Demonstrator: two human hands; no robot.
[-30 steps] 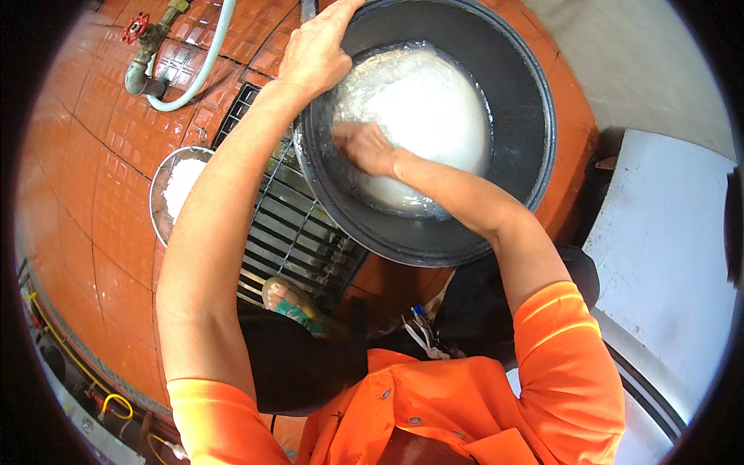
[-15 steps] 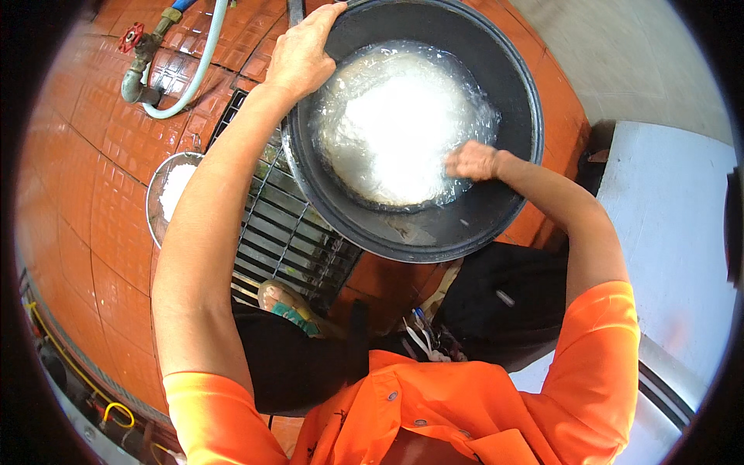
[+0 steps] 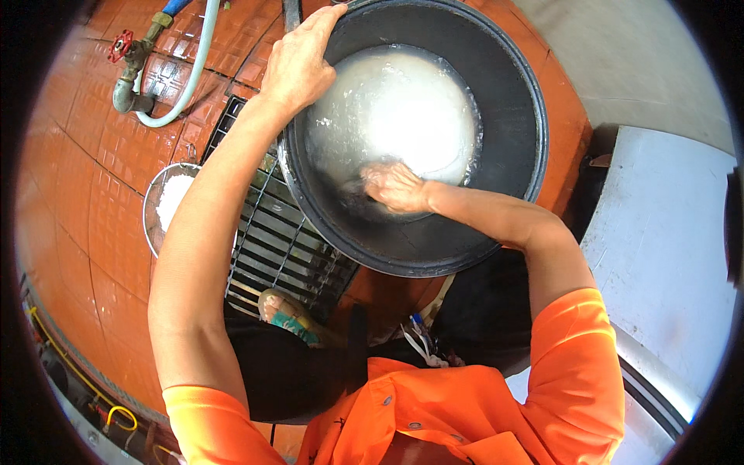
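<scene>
A large dark metal pot point(image 3: 508, 116) is tilted toward me over the floor, with cloudy whitish water point(image 3: 349, 101) swirling in it. Glare hides what lies in the middle of the water. My left hand point(image 3: 301, 66) is closed over the pot's far left rim, fingers hooked on the edge. Inside the pot, my right hand point(image 3: 395, 186) dips its fingers into the near side of the water. Those fingertips are under the surface and smeared by motion, so their grip does not show.
Left of the pot, a mesh strainer point(image 3: 149, 209) holds white grains, partly behind my left arm. A black floor grate point(image 3: 271, 225) lies beneath the pot's left edge. A red-handled tap point(image 3: 130, 70) with a pale hose point(image 3: 203, 70) stands at far left. A metal-topped unit point(image 3: 659, 209) is at right.
My right hand has swept left and nearer to me through the water. The pot's near rim has dropped slightly toward me, and the splashing water looks smoother. My left hand stays on the rim.
</scene>
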